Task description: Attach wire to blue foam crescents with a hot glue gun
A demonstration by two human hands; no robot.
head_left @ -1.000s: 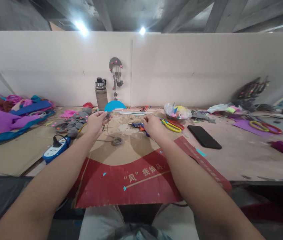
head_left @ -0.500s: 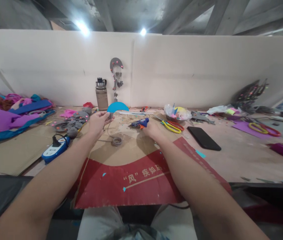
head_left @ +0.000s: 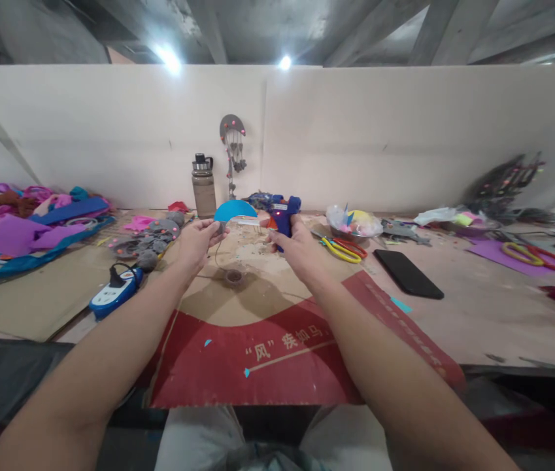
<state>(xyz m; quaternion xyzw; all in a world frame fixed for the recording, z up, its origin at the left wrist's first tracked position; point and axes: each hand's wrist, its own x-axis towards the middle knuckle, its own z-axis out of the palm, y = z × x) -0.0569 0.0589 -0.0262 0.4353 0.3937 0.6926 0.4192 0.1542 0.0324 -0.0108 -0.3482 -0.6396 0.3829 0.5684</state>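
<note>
My left hand point(head_left: 197, 243) pinches the left end of a blue half-round piece of felt or card point(head_left: 236, 210), held up above the board. A thin cord point(head_left: 216, 254) hangs from near those fingers to a small coil point(head_left: 233, 278) on the cardboard. My right hand point(head_left: 295, 247) is closed round the handle of a blue hot glue gun point(head_left: 283, 214), raised with its nozzle pointing left, just beyond the blue piece. An orange trigger shows by the fingers. Under both hands lies a brown and red cardboard sheet point(head_left: 277, 373).
Yellow-handled scissors point(head_left: 343, 252) and a black phone point(head_left: 407, 273) lie on the right. A bowl of small parts point(head_left: 354, 224) sits behind them. At left are a power strip point(head_left: 116, 292), grey pompoms point(head_left: 152, 242) and felt scraps point(head_left: 12, 232). A water bottle point(head_left: 203, 190) stands at the back.
My right hand has lifted the glue gun off the cardboard, up beside the blue piece. My left hand still holds the blue piece in nearly the same place.
</note>
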